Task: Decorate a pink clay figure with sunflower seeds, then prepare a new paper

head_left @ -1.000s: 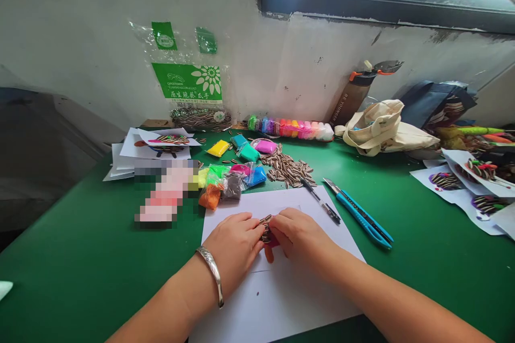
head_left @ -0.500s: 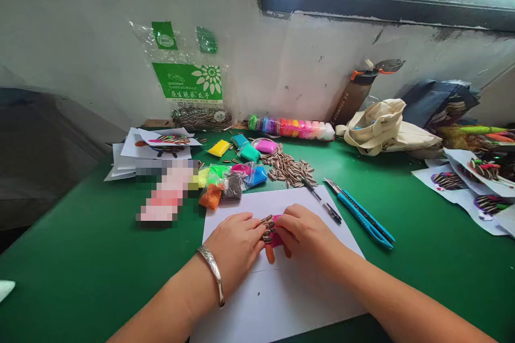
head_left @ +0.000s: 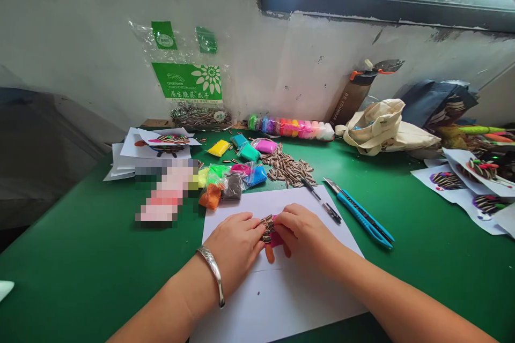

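Observation:
On a white sheet of paper [head_left: 298, 295] lies a small figure of magenta clay [head_left: 277, 240] with rows of striped sunflower seeds [head_left: 267, 228] set in it. Two orange-brown clay pieces [head_left: 270, 254] stick out from its lower edge. My left hand [head_left: 237, 238], a silver bangle at its wrist, lies on the paper with fingers extended, their tips touching the seeds' left side. My right hand [head_left: 301, 233] has thumb and forefinger pinched together at the figure's right side. Whatever sits between those fingertips is hidden, and both hands cover part of the figure.
Behind the paper are bagged coloured clays [head_left: 231, 186] and a sunflower seed pile [head_left: 287, 166]. A pen [head_left: 322, 201] lies across the paper's corner, a blue utility knife [head_left: 360, 214] right of it. Seed pictures [head_left: 446, 181] lie right; a bottle [head_left: 352, 96] leans against the wall.
Almost nothing differs. Both hands keep their places at the clay figure, with at most a tiny shift of the right fingertips.

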Tool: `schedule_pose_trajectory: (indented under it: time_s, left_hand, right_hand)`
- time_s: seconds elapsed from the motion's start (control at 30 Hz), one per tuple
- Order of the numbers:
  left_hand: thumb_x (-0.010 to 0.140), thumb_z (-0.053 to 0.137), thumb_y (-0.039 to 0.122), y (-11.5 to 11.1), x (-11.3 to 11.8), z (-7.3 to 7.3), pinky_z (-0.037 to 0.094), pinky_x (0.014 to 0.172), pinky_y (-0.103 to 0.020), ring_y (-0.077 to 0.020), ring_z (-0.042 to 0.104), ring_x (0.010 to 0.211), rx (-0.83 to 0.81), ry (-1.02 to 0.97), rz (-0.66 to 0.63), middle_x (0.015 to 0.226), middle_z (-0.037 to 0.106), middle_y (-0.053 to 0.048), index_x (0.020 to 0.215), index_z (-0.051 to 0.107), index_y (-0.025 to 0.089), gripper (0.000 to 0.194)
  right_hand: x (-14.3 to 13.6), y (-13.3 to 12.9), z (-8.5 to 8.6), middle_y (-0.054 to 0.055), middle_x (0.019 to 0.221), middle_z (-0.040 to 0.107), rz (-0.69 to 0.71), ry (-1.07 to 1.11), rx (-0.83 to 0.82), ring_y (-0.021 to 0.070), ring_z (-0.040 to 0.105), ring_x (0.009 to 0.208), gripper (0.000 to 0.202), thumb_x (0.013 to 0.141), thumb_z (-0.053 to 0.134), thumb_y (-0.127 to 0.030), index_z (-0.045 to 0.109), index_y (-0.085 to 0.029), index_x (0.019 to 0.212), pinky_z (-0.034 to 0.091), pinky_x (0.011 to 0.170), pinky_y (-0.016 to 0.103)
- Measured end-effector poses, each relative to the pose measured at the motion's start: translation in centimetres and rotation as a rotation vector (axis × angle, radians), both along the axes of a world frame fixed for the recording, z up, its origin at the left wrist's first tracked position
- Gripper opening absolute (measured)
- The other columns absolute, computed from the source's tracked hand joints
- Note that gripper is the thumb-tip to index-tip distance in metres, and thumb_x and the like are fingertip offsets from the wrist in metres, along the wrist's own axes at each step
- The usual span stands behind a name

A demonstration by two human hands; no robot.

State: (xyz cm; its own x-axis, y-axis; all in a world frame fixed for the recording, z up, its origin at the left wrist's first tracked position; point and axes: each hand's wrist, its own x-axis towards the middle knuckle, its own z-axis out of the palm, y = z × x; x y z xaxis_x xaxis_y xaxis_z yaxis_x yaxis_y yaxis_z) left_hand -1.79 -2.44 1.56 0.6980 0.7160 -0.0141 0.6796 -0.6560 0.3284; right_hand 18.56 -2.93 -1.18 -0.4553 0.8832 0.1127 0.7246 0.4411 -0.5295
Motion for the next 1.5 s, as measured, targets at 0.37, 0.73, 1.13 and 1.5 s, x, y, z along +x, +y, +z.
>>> schedule_pose_trajectory:
  time_s: [0.37,0.73,1.13,1.5]
  left_hand:
    - [0.088,0.053,0.018,-0.1,-0.1,0.4,0.050,0.090,-0.042,-0.0252,0.059,0.100,0.019,-0.011,-0.015,0.106,0.067,-0.007,0.101,0.063,0.017,0.017]
    - [0.089,0.051,0.018,0.2,-0.3,1.0,0.049,0.089,-0.042,-0.0257,0.058,0.101,-0.053,0.053,0.015,0.104,0.065,-0.008,0.102,0.062,0.017,0.017]
    - [0.089,0.051,0.018,0.2,-0.2,1.0,0.048,0.087,-0.040,-0.0237,0.057,0.095,-0.060,0.046,-0.006,0.093,0.065,-0.006,0.099,0.064,0.018,0.016]
    - [0.088,0.052,0.017,0.2,-0.3,0.7,0.047,0.088,-0.039,-0.0240,0.058,0.097,-0.044,0.040,0.003,0.093,0.065,-0.006,0.099,0.063,0.018,0.016]
  right_hand:
    - [4.7,3.1,1.1,0.003,0.075,0.061,-0.304,-0.064,0.123,0.0172,0.054,0.075,0.018,0.086,0.051,-0.016,0.066,-0.019,0.078,0.040,0.067,0.027]
    - [5.9,4.8,-0.7,0.006,0.096,0.068,-0.356,-0.221,0.256,0.0217,0.056,0.091,0.024,0.088,0.050,-0.014,0.071,-0.019,0.098,0.041,0.081,0.029]
    - [5.5,6.3,-1.0,0.006,0.083,0.063,-0.341,-0.390,0.296,0.0194,0.052,0.082,0.022,0.090,0.048,-0.017,0.069,-0.020,0.084,0.037,0.073,0.027]
    - [4.9,5.0,-0.6,0.010,0.086,0.060,-0.390,-0.402,0.358,0.0205,0.051,0.077,0.024,0.094,0.038,-0.016,0.060,-0.016,0.086,0.035,0.068,0.030]
